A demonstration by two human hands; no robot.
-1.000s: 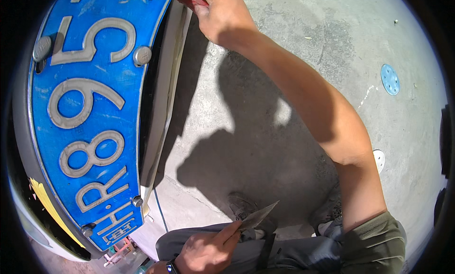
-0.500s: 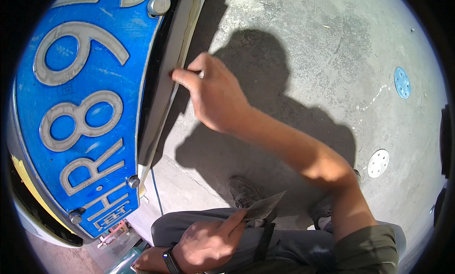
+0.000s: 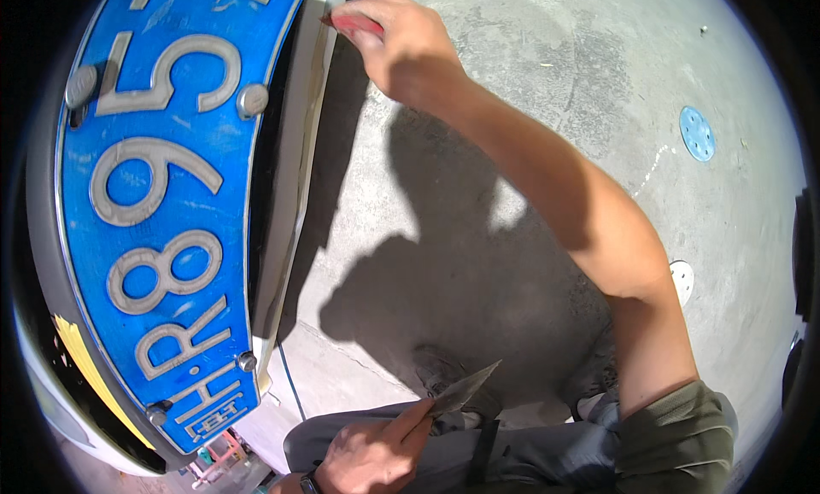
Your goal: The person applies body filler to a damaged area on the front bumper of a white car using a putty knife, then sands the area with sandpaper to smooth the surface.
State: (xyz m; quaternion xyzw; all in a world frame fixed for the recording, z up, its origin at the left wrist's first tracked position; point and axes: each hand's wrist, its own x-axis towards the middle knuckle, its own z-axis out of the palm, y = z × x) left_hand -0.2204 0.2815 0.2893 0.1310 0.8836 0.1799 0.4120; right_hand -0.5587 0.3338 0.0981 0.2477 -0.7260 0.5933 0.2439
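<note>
My left hand (image 3: 376, 456) is closed in front of my lap around a thin, flat grey sheet (image 3: 465, 390) with a pointed corner; whether it is a blade or stiff paper I cannot tell. Stretched out to the far left, my right hand (image 3: 414, 46) is closed on a small red piece (image 3: 357, 23), mostly covered by its fingers. Its fingertips are at the pale lower edge (image 3: 295, 182) of a car bumper. Right beside that edge is a blue licence plate (image 3: 213, 255) with raised light characters, fixed by round-headed bolts.
Yellow tape (image 3: 94, 370) runs along the bodywork at the left. On the concrete floor (image 3: 589, 67) lie a blue perforated disc (image 3: 697, 134) and a white one (image 3: 682, 280). My shoes (image 3: 444, 370) and knees are below, and a shadow covers the floor's middle.
My right hand has moved away from me along the bumper edge, and the red piece now shows in it. The view has shifted along the plate. My left hand still holds the grey sheet.
</note>
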